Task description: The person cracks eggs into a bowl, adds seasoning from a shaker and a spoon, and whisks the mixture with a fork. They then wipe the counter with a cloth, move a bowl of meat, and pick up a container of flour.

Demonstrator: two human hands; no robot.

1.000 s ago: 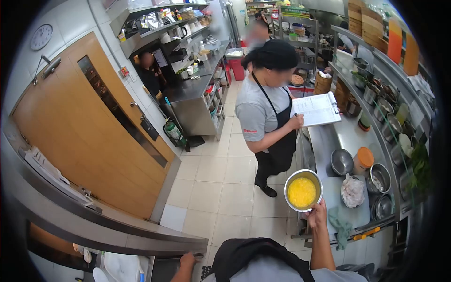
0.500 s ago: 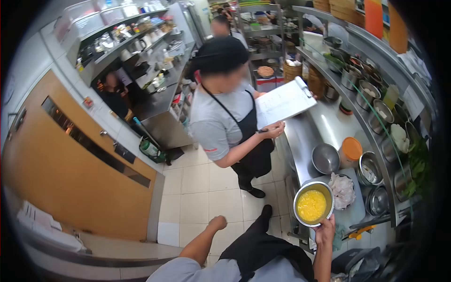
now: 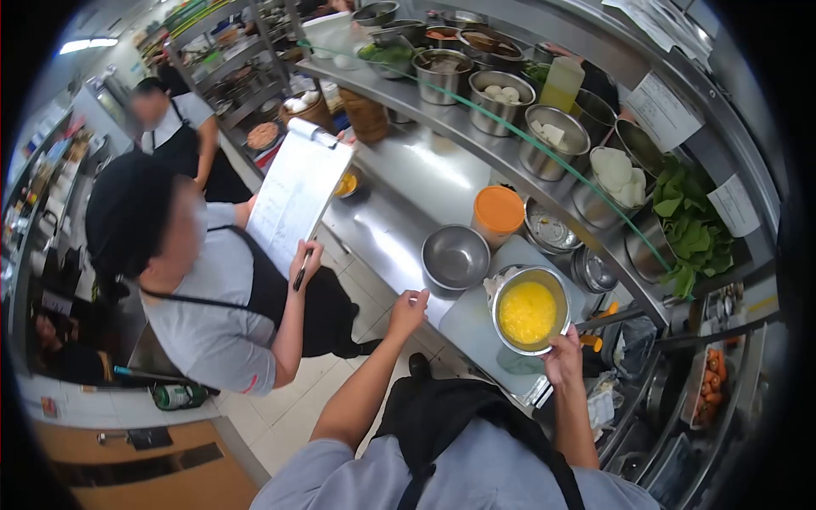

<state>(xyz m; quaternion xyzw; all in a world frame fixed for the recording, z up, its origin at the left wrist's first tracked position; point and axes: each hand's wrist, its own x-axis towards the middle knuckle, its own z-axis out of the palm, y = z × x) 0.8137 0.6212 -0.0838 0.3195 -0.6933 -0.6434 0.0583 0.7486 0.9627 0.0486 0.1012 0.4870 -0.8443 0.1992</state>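
Observation:
My right hand [image 3: 563, 357] grips the near rim of a metal bowl [image 3: 552, 286], thumb over the edge. Bright yellow liquid resembling beaten egg [image 3: 526, 313] lies in it. The bowl is above a pale cutting board [image 3: 467, 330] and mostly covers some whitish food [image 3: 495, 280]. My left hand [image 3: 409, 310] hovers by the counter's front edge, fingers curled in, with nothing visible in them. Just beyond it sits another metal bowl [image 3: 456, 257], beside an orange-lidded tub [image 3: 499, 210].
To my left a co-worker [image 3: 208, 289] holds a clipboard [image 3: 297, 191] and a pen [image 3: 302, 270]. A metal shelf [image 3: 399, 93] with several containers and leafy greens [image 3: 690, 217] overhangs the counter [image 3: 374, 223]. Carrots [image 3: 710, 382] lie in a lower rack at right.
My view has swung right towards the counter. My left hand has risen from over the floor to beside the counter's edge. The right hand still holds the metal bowl over the board.

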